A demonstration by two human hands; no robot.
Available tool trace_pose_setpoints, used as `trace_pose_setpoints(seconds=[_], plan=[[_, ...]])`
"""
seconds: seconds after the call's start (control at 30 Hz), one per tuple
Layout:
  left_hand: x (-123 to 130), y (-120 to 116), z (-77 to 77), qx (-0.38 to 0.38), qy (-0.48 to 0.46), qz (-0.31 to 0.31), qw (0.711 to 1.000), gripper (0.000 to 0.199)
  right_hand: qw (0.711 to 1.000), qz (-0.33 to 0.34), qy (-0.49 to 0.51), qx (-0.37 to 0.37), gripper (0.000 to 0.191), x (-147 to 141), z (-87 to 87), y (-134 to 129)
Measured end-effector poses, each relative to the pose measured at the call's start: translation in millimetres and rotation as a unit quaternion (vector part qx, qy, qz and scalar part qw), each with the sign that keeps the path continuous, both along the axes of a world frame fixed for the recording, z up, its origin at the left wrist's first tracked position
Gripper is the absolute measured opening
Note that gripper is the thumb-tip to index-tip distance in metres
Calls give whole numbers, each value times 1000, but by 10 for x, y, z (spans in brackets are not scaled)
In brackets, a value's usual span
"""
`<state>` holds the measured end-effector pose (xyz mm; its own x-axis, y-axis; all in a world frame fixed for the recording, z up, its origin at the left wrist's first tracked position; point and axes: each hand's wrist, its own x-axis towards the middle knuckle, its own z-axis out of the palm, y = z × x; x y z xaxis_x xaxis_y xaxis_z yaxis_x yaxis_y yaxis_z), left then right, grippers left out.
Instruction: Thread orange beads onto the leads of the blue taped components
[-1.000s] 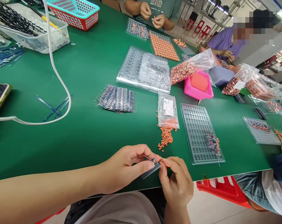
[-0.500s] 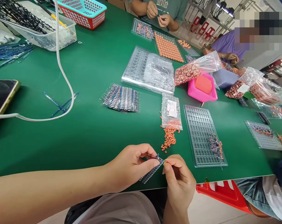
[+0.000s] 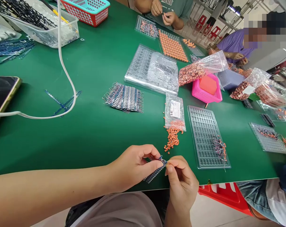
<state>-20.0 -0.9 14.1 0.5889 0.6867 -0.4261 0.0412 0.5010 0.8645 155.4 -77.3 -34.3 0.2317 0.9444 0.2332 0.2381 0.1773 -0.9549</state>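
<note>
Near the table's front edge my left hand [image 3: 135,168] grips a dark blue strip of small parts [image 3: 154,175] between thumb and fingers. My right hand [image 3: 182,181] is pinched at the strip's upper right end; whatever tiny piece lies between its fingertips is too small to make out. Just beyond my hands, small orange rings [image 3: 172,138] spill from a labelled clear bag [image 3: 175,110]. To the right, a clear ribbed tray [image 3: 201,126] bears a cluster of thin-legged parts with orange ends [image 3: 219,148]. A fanned stack of strips [image 3: 126,98] lies farther back on the left.
A white cable [image 3: 67,74] loops over the left side, beside a phone [image 3: 5,94]. Stacked clear trays [image 3: 138,67], a pink basket [image 3: 207,96] and bags of copper-coloured rings [image 3: 192,73] stand behind. Other people sit around the green table [image 3: 86,138].
The view has shifted slightly. My hands keep nearly the same pose, still together at the end of the strip.
</note>
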Motion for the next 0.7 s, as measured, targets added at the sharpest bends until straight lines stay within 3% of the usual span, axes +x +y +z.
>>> trace_pose_setpoints(seconds=[0.3, 0.7], plan=[[15, -6, -29, -4, -30, 14, 999, 19, 1000, 6, -3, -2, 12, 10, 6, 4], [-8, 12, -13, 58, 11, -10, 998, 23, 1000, 15, 3, -4, 11, 38, 3, 20]])
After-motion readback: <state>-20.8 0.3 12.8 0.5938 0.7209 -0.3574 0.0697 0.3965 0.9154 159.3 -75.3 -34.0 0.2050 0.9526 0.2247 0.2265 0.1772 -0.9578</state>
